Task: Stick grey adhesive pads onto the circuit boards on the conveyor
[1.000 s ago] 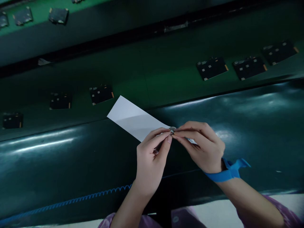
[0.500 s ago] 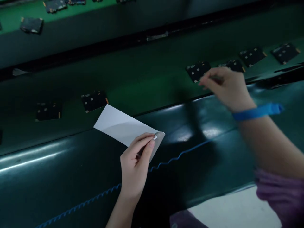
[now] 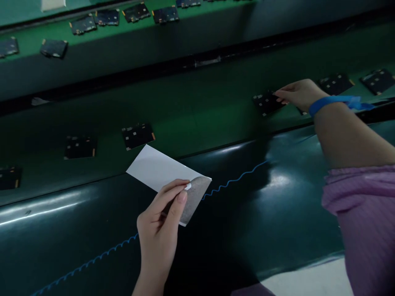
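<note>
My left hand (image 3: 162, 224) pinches a white paper strip (image 3: 154, 168) by its near end, holding it just above the dark green bench surface (image 3: 77, 230). My right hand (image 3: 298, 94), with a blue wrist strap (image 3: 333, 102), reaches out to the green conveyor belt (image 3: 200, 107). Its closed fingertips press on the right edge of a small black circuit board (image 3: 266, 102). Whether something small is between those fingers I cannot make out.
Other black circuit boards lie along the belt, such as one (image 3: 138, 135) beyond the strip, one (image 3: 80, 147) further left and two (image 3: 335, 84) past my right hand. More boards (image 3: 82, 24) sit on an upper belt. A blue coiled cord (image 3: 92, 259) crosses the bench.
My two hands were together at the strip's near end. My right hand left it, swung out to the belt and now rests on a circuit board. My left hand kept the strip.
</note>
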{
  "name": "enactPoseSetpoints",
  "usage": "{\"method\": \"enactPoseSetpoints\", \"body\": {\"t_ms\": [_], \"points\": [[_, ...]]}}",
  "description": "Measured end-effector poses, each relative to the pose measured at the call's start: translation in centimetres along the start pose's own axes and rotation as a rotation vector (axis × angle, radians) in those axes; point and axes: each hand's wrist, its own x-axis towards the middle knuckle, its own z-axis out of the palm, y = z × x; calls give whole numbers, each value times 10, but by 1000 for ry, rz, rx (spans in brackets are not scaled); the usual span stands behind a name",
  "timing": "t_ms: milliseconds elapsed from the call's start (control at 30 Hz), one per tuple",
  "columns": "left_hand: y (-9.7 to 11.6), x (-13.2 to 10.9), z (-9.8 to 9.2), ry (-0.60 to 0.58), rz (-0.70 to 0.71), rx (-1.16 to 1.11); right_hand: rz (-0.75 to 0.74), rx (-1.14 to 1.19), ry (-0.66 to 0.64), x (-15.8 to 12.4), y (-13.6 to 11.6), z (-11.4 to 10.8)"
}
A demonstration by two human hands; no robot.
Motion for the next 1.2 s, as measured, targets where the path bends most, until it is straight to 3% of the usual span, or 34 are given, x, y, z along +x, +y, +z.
{"method": "enactPoseSetpoints", "body": {"t_ms": [200,300,367,400,500,533,567,667,867,1200], "points": [[-5,3,-6,-15,31,-55,117,-25,155,-4,-4,2],[-6,5,-10,17,-20,-82,82,78,299,-26,-15,4],[-8,6,-13,20,-71,-100,-73,114,391,-68,-28,12],[-9,6,-15,14,-92,-109,-236,129,420,-99,-36,19],[-13,4,-18,-33,-141,-149,-785,244,122,-210,-55,46],[-15,2,-20,-46,-153,-174,-904,262,13,-246,-59,56],[-16,0,-21,-57,-161,-204,-989,272,-34,-276,-63,65],[-19,-9,-30,-79,-190,-290,-937,289,-29,-331,-71,88],[-23,-28,-63,-86,-190,-390,-868,249,-98,-353,-82,97],[-20,-40,-105,-168,29,-152,-807,270,-267,-382,-104,97]]}}
